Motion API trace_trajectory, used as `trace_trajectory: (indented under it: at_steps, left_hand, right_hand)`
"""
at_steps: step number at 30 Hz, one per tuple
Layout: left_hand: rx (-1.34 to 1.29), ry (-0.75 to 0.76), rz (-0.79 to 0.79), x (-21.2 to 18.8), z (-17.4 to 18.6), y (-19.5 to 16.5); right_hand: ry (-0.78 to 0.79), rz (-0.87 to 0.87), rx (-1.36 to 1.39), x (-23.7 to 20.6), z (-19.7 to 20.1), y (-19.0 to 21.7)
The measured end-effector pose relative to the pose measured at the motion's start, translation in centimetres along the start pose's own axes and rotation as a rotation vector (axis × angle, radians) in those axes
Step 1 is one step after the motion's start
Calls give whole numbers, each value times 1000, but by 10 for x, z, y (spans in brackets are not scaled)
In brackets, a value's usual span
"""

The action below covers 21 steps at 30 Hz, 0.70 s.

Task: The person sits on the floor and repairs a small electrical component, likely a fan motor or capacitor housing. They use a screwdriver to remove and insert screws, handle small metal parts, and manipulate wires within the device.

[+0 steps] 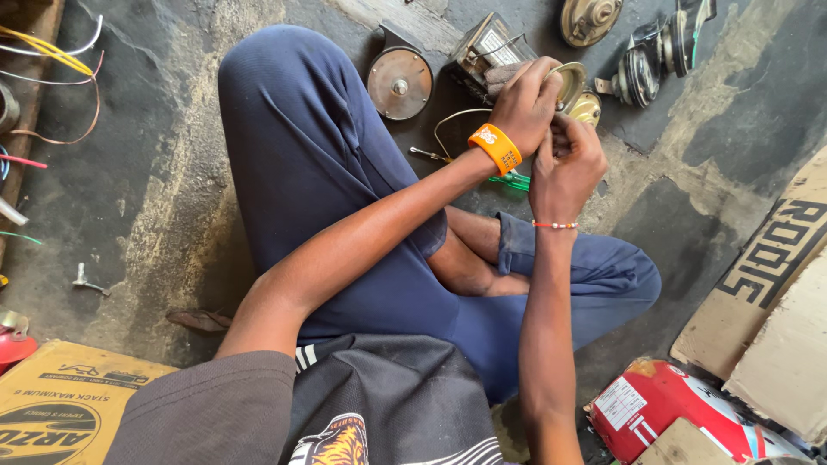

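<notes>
Closest to me my dark shirt and blue trousers (345, 164) fill the view, my legs folded on the stained concrete floor (164, 198); a yellow cardboard box (52, 405) sits at my left knee and a red canister (663, 405) beside flattened cardboard (767, 284) at my right; further out my two forearms rise and meet above my shin; my right hand (564, 168), a beaded thread at its wrist, has its fingers curled together against something small that I cannot make out; my left hand (525, 103), with an orange wristband (495, 146), is closed over a round brass-coloured horn part (570, 84), fingers clamped on its rim, holding it off the floor just above my right hand; a green-handled tool (512, 181) lies under my wrists; beyond that a round metal disc horn (399, 83) rests on the floor left of my hands, more horn bodies (642, 73) lie at the far edge, and loose coloured wires (52, 52) trail at far left
</notes>
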State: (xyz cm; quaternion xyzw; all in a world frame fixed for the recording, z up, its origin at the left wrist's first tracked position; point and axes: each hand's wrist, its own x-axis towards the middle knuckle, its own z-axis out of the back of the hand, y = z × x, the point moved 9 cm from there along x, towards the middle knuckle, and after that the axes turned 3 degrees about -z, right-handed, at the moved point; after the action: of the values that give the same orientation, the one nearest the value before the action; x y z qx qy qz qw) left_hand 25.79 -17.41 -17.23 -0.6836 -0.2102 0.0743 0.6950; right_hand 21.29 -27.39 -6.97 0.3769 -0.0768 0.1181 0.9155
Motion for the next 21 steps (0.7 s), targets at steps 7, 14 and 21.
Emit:
trace_trajectory:
  at_steps: [7,14,21]
  left_hand:
    - [5,3,5,-1,0,0]
    - [12,-8,-22,0,-1,-2]
    - [-15,25,10,-3,-3,-1]
  right_hand:
    - [-24,-107,89,-2,-5,-21]
    - [9,-213,274,0,-14,-49]
    - [57,-240,292,5,-14,-53]
